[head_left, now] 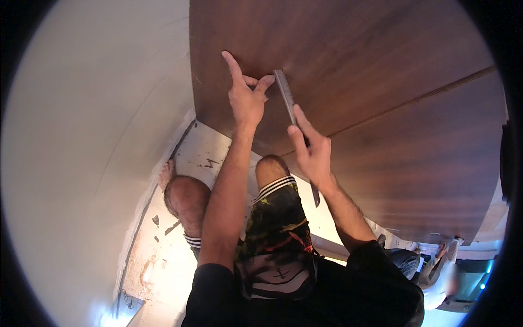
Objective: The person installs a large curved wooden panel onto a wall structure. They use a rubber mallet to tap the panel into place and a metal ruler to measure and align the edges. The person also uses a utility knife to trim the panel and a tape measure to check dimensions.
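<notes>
A dark brown wood-grain panel stretches before me. My right hand is closed around a metal ruler, its fingers along the strip. The ruler lies slanted against the panel, and its lower end shows below my palm. Beside its upper tip is my left hand, its index finger stretched against the panel and its thumb pointing at the ruler's end. Its other fingers are curled and partly hidden. Whether the thumb touches the ruler is hard to tell.
A pale wall rises on the left. Dark scraps lie on the light floor near my bent legs. A long groove crosses the panel. At the far lower right another person is near the panel's end.
</notes>
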Motion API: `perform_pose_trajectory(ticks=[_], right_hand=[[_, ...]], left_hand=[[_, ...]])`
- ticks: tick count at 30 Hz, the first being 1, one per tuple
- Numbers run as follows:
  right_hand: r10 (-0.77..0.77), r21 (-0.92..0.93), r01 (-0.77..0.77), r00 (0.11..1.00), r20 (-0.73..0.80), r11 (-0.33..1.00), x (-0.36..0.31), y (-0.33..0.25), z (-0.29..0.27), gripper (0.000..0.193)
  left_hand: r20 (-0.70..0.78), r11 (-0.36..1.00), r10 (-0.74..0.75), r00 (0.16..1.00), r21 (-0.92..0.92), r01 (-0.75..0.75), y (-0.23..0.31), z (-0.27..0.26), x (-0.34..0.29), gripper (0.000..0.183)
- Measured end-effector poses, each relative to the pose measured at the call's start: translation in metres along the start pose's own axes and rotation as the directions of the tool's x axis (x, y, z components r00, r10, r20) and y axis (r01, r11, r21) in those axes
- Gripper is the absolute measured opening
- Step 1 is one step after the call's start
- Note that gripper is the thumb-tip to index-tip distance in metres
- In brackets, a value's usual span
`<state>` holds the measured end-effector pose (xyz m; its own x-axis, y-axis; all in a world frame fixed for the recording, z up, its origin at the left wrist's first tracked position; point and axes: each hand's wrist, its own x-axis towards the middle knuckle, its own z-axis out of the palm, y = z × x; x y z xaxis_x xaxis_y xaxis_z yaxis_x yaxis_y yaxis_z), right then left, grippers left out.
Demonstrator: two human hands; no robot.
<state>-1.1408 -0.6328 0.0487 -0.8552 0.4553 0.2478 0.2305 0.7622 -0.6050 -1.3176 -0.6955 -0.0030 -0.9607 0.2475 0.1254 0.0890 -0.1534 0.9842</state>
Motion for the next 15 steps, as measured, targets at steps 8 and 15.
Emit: perform_pose_trajectory(ticks=[8,15], right_hand=[[-0.081,0.072,0.086,0.994,-0.079,0.994,-0.002,0.003,0.003,0.046],[-0.153,0.047,0.158,0.983,-0.098,0.986,0.008,0.007,-0.001,0.045]], left_hand=[[0.014,0.999,-0.003,1.000,0.052,0.002,0.005,-0.005,0.003,0.109],[-0.002,0.999,0.028,1.000,0.040,-0.028,0.007,-0.002,0.007,0.115]])
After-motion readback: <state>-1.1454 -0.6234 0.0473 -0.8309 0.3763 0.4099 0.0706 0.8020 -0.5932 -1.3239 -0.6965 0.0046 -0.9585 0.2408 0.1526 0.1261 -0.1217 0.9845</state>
